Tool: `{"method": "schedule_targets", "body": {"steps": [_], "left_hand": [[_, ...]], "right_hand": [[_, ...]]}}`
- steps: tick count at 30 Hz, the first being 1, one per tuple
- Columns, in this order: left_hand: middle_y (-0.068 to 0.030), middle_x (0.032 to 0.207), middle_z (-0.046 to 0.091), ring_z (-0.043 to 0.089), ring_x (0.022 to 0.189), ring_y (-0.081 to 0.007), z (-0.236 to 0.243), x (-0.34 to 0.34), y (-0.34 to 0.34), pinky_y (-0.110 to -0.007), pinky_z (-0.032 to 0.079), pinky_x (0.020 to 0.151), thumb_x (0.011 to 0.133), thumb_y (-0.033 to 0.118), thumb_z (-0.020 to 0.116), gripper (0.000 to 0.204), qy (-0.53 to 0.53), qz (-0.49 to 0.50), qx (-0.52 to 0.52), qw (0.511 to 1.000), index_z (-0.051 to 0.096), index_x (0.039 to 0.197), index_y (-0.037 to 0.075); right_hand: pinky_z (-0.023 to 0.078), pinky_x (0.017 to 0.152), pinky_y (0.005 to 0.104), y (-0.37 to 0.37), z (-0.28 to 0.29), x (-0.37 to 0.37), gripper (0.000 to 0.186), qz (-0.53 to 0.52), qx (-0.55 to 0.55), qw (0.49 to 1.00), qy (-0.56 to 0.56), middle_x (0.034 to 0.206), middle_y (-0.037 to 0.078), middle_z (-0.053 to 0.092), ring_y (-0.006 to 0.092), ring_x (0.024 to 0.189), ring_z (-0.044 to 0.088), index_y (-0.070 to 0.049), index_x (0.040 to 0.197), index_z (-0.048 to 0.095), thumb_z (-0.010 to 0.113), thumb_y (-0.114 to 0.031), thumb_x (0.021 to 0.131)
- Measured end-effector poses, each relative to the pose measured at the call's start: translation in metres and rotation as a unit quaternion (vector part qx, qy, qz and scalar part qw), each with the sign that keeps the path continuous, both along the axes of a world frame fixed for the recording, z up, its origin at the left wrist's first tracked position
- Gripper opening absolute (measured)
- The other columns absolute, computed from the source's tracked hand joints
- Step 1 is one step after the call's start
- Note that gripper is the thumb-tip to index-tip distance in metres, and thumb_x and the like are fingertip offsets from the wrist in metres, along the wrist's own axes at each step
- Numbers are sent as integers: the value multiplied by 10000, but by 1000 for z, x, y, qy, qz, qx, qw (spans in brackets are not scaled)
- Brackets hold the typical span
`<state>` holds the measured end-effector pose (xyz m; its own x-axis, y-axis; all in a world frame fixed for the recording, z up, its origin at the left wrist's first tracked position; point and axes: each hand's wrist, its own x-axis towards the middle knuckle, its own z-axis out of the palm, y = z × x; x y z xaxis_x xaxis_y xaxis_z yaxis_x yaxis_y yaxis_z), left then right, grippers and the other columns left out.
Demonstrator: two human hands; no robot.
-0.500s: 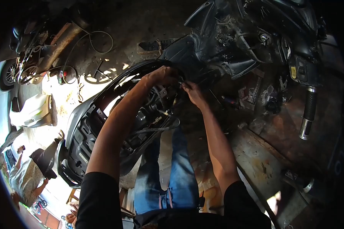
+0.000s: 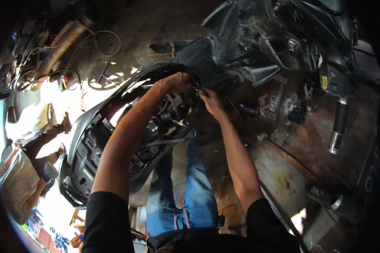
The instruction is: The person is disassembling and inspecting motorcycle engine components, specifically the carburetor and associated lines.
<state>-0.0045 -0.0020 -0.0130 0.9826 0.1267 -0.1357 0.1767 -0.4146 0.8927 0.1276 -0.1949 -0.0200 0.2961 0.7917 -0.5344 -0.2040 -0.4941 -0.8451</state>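
Note:
A scooter body (image 2: 86,147) with its seat opening uncovered stretches from lower left up to the middle. My left hand (image 2: 180,82) is closed at the front end of this opening, its fingertips mostly hidden. Facing it, my right hand (image 2: 210,102) pinches at the same spot, thumb and fingers together. A small dark piece, perhaps with a shiny bit, shows between the two hands, too small to name. Below them, a black cable (image 2: 185,140) loops out over the side of the body, beside metal frame parts (image 2: 173,102) within the opening.
Dark front panels and a handlebar grip (image 2: 339,124) stand to the right. Small parts and plastic bags (image 2: 289,104) litter the floor there, with a board (image 2: 278,168) nearer. At left, another person (image 2: 23,181) is close to the scooter's tail; a hose (image 2: 107,52) lies beyond.
The view has shifted slightly. Both hands stay together at the same spot. The person at left has changed position, with legs now stretched toward the scooter.

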Motion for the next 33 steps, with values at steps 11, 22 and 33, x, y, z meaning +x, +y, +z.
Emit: {"method": "schedule_targets", "body": {"steps": [11, 22, 33], "left_hand": [[-192, 1199, 691, 666, 1122, -330, 13, 3, 0, -412, 534, 939, 857, 176, 694, 534, 59, 4, -22, 998, 593, 1358, 20], [-190, 1136, 645, 628, 1114, -367, 28, 3, -7, -433, 504, 935, 878, 188, 622, 343, 42, -32, 28, 998, 629, 1161, -6], [-196, 1108, 649, 628, 1066, -362, 24, 8, -6, -429, 499, 902, 824, 192, 670, 339, 142, -9, -8, 990, 629, 1099, -1]], "right_hand": [[484, 779, 335, -1, 0, -5, 276, 2, -10, 993, -114, 862, 36, 698, 143, 801, 603, -7, 1056, 696, 593, -262, 1038], [466, 867, 298, -7, 6, -16, 286, -70, -12, 997, -44, 908, 14, 655, 115, 897, 577, -17, 1013, 658, 564, -282, 1064], [456, 786, 376, -5, 23, -12, 305, 14, -54, 989, -138, 814, 67, 613, 197, 808, 549, -22, 912, 613, 540, -274, 1066]]}}
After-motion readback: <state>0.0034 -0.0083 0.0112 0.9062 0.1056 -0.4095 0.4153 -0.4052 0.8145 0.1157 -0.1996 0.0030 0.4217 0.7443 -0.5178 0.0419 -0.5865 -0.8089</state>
